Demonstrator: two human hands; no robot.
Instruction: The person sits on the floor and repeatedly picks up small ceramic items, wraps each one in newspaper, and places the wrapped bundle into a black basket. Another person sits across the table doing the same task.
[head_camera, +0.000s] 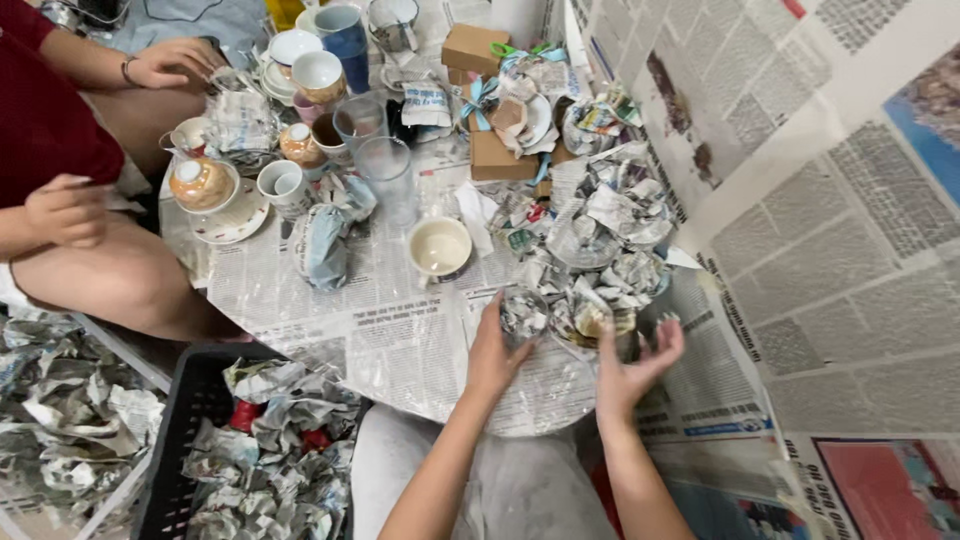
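While the left hand (497, 350) curls round a small glass (523, 312) stuffed with crumpled newspaper, steadying it at the table (400, 340) edge, the right hand (630, 365) sits half open against another newspaper-wrapped glass (600, 325), fingers spread to brace it

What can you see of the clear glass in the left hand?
The clear glass is a small transparent tumbler, upright on the newspaper-covered round table near its front edge. Crumpled newspaper is stuffed inside, filling it to about the rim. The left hand grips its near side, fingers curled round it. Loose crumpled newspaper wads press against its far and right sides. Its base is hidden by the hand. The right hand is apart from it, on another paper-filled item.
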